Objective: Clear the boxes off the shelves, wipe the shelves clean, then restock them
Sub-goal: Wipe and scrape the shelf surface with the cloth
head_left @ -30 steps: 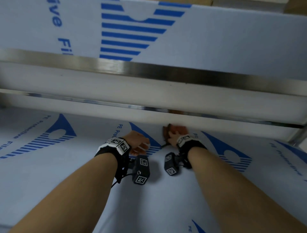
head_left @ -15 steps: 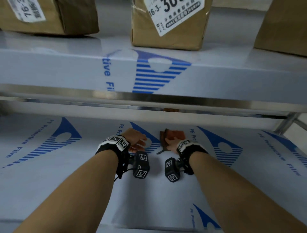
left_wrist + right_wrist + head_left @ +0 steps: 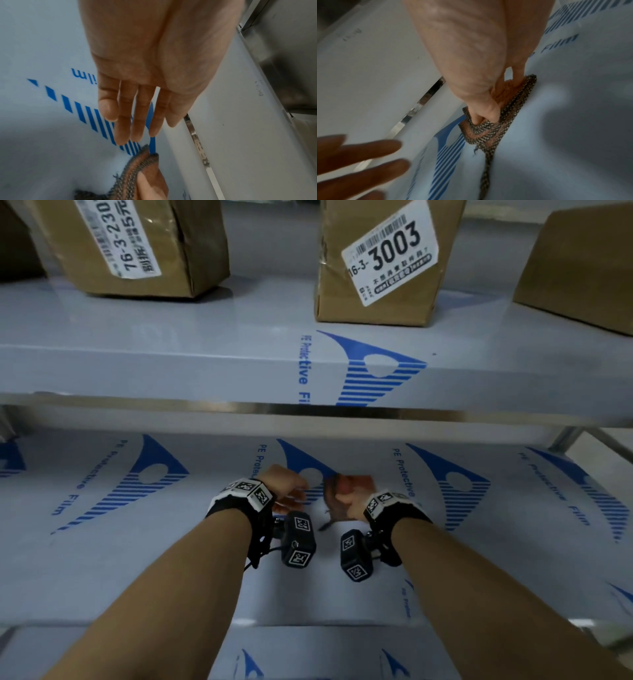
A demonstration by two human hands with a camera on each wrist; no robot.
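**Shelves: cloth down on the lower one, boxes above**

Shelves here are metal, wrapped in white film with blue print. The lower shelf [image 3: 102, 559] carries both hands and nothing else in view; the upper shelf [image 3: 171, 364] has cardboard boxes standing on it, among them one labelled 3003 [image 3: 376, 265] and another to its left [image 3: 137, 244].

The right hand [image 3: 481, 81] presses a folded brown cloth [image 3: 501, 119] with a grey woven edge flat to the lower shelf, thumb and fingers curled round its fold. The left hand [image 3: 145, 81] hovers just beside it, fingers straight and relaxed, gripping nothing, their tips near the cloth's corner.

The step in hand looks like wiping the lower shelf. To do it well, I would keep the cloth folded and flat under the palm, so the loose frayed thread at its edge does not drag, and work in overlapping strokes from the back toward the front lip. The free hand could steady the shelf or stay clear of the stroke.

Room: the lower shelf lies open to left and right of the hands. Overhead, the steel front rail [image 3: 342, 409] of the upper shelf sits close above the knuckles, so lifting the wrists risks a knock. A steel upright [image 3: 561, 440] stands at far right, bounding the sweep there.
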